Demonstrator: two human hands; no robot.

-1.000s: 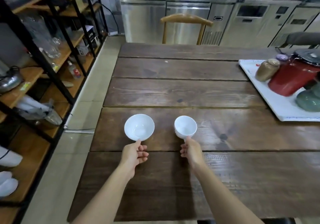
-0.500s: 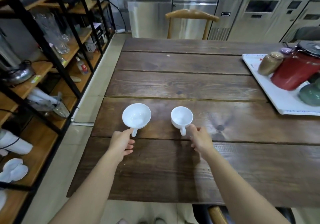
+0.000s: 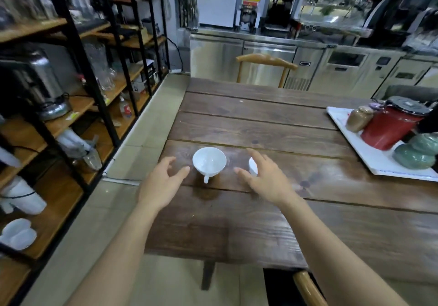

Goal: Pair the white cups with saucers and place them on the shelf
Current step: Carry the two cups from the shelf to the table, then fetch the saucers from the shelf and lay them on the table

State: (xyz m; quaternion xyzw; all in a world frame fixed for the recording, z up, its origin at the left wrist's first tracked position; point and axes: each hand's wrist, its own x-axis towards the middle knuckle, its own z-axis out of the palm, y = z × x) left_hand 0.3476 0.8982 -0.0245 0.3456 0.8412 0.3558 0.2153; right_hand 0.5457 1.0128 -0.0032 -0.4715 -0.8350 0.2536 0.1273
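Note:
Two white cups stand on the dark wooden table. The left cup is in plain sight, its handle pointing toward me. Only a white sliver of the right cup shows behind my right hand, which hovers open over it. My left hand is open just left of the left cup, not touching it. White saucers lie on a low board of the shelf at the far left.
A white tray at the table's right carries a red pot, a brown jar and green jars. A wooden chair stands at the table's far end, another chair back at the near edge. The black-framed shelf holds glassware, a kettle and white crockery.
Both hands have let go of the cup handles and spread open. The cups now rest on the table, and my view has lifted to take in more of the room.

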